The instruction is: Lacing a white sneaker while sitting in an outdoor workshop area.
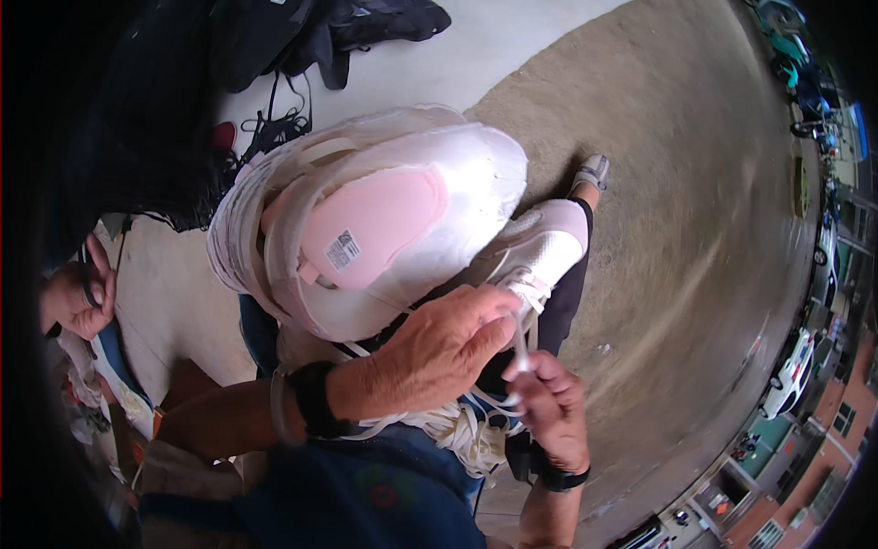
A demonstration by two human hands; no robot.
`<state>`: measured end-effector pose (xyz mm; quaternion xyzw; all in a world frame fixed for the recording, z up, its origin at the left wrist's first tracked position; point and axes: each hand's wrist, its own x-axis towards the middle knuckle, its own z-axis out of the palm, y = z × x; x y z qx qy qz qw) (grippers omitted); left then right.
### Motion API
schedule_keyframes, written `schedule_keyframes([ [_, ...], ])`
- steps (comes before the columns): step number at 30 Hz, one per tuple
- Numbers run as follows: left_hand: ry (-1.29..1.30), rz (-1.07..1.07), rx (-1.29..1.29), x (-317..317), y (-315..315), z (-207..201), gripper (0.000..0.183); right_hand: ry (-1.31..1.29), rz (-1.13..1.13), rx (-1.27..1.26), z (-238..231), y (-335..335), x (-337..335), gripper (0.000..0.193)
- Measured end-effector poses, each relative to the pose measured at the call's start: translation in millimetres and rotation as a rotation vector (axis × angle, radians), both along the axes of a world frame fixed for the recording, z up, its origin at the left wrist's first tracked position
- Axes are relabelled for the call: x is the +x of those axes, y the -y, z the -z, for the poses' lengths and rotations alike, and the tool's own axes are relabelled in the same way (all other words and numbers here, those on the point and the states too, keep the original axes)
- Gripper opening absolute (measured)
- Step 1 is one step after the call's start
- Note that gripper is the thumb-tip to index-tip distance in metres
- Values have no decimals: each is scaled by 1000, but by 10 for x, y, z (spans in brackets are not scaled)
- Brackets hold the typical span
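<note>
A white sneaker (541, 249) rests on my knee, toe pointing away. My left hand (439, 349), with a black band on its wrist, pinches the shoe's lacing area near the tongue. My right hand (554, 414), wearing a black watch, is closed on a white lace (521, 352) that runs up to the shoe. A loose bunch of white laces (457, 425) lies in my lap under both hands. Behind the hands a large bundle of white and pink shoe parts (366, 220) sits on my lap, a pink insole facing up.
Another person's hand (80, 297) is at the left edge. Black bags (302, 32) and black cords (274, 128) lie on the pale floor at the top. My foot in a grey shoe (593, 171) rests on the concrete. Parked cars (791, 371) line the street far right.
</note>
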<state>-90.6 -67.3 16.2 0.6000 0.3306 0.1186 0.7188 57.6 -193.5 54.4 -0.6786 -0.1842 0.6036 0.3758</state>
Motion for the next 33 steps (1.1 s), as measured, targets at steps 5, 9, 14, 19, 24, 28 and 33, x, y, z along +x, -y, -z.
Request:
schedule_keyframes([
  [5,-150,264,-151,92,-65,57,40,401,-201,137,88,-84,-347,10],
  [9,-116,297,-196,134,-76,48,39,528,-209,340,134,-12,-454,14],
  [14,-203,270,-259,143,-62,3,24,558,-147,479,87,66,-503,16],
  [19,-172,121,-299,0,27,9,18,132,205,55,22,242,-179,21],
  [24,-114,246,-293,31,264,-133,21,-88,133,115,323,62,-153,27],
  [28,-120,351,-173,-34,323,-209,24,-408,377,243,423,-111,-222,34],
  [33,-134,418,-186,-132,249,-251,26,-490,299,188,383,-117,-129,24],
])
